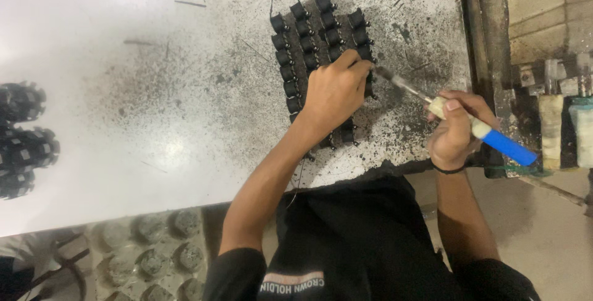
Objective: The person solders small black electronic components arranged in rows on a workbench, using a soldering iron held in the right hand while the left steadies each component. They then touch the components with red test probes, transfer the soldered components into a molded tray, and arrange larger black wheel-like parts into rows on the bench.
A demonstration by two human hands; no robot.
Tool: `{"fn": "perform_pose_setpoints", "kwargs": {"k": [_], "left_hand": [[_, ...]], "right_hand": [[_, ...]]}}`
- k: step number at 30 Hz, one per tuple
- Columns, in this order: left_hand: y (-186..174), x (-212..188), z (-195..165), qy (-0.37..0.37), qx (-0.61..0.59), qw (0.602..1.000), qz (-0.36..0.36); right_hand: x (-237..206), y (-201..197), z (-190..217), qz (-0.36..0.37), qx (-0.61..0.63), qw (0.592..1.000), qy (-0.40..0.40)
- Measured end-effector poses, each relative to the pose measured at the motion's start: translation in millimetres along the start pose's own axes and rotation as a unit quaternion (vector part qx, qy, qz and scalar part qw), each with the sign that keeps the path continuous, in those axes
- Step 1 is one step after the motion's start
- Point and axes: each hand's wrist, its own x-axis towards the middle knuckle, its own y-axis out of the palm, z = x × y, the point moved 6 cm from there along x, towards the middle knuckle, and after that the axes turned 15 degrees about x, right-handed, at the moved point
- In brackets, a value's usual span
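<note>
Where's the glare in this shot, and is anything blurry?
Head view: strong glare whitens the upper left of the table; the left hand on the black parts looks fairly sharp; the right hand's blue-handled tool is slightly soft.

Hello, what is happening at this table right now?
A person works at a dirty white table. The left hand presses on a block of small black parts set in rows. The right hand holds a blue-handled tool, its metal tip at the block's right edge, beside the left fingers.
</note>
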Motion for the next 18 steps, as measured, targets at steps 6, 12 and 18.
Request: {"fn": "perform_pose_setpoints", "kwargs": {"k": [6,12,18], "left_hand": [[3.9,3.8,-2.6,-0.003,0.007,1.0,0.01],[-1.5,2.4,-3.3,-0.002,0.009,1.0,-0.002],[0.5,1.9,-1.3,0.003,0.005,1.0,-0.006]], "right_hand": [[1.8,3.3,4.0,0.011,0.006,1.0,0.007],[1.1,3.5,2.0,0.0,-0.002,1.0,0.023],[0.5,4.8,2.0,0.031,-0.022,0.999,-0.003]]}}
